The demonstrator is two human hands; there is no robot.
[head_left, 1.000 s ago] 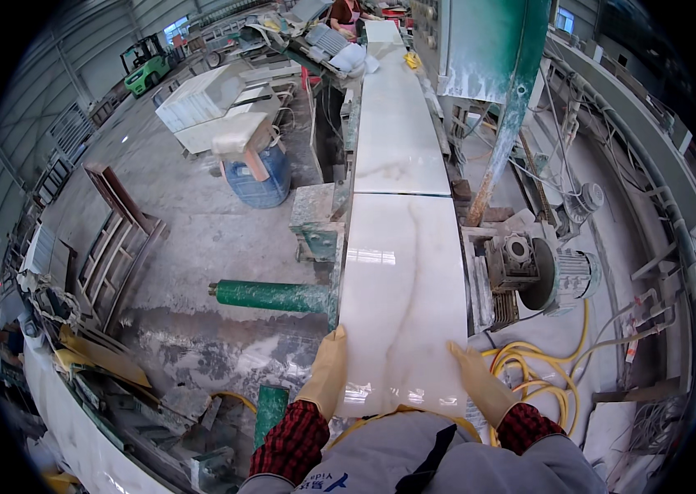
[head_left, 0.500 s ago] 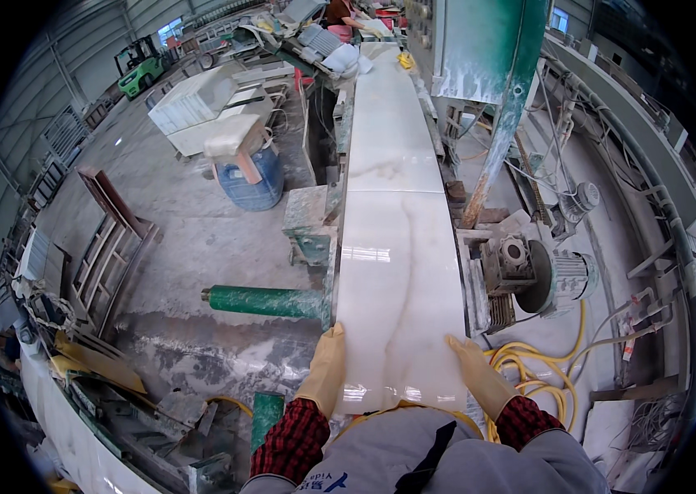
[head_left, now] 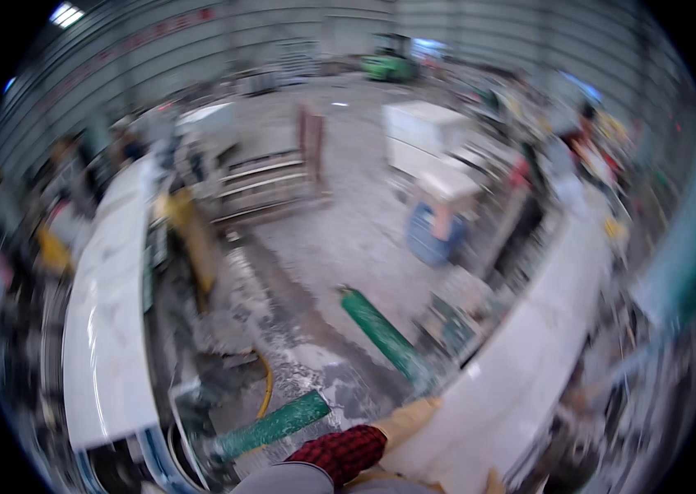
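Observation:
A long white stone slab point(head_left: 521, 354) with a glossy face runs from just in front of me toward the far right. My left hand point(head_left: 405, 421), in a cream rubber glove below a red-and-black checked cuff, lies against its near left edge with the fingers stretched forward. Of my right hand point(head_left: 493, 482), only blurred gloved fingertips show at the lower edge, over the slab's near end; the rest is out of the picture. Beyond my left hand a green roller point(head_left: 381, 333) sticks out from the slab line's side.
To the left stands another line bearing a white slab point(head_left: 109, 329). A second green roller point(head_left: 278, 424) and a yellow hose point(head_left: 266, 383) are near my left arm. Farther off are a blue drum point(head_left: 432, 235), a metal rack point(head_left: 265, 185), a white block point(head_left: 422, 136) and a green forklift point(head_left: 389, 64).
My view has swung to the left, blurring the scene and bringing the left-hand slab line into sight. My left hand remains at the slab's edge; my right hand has mostly left the picture.

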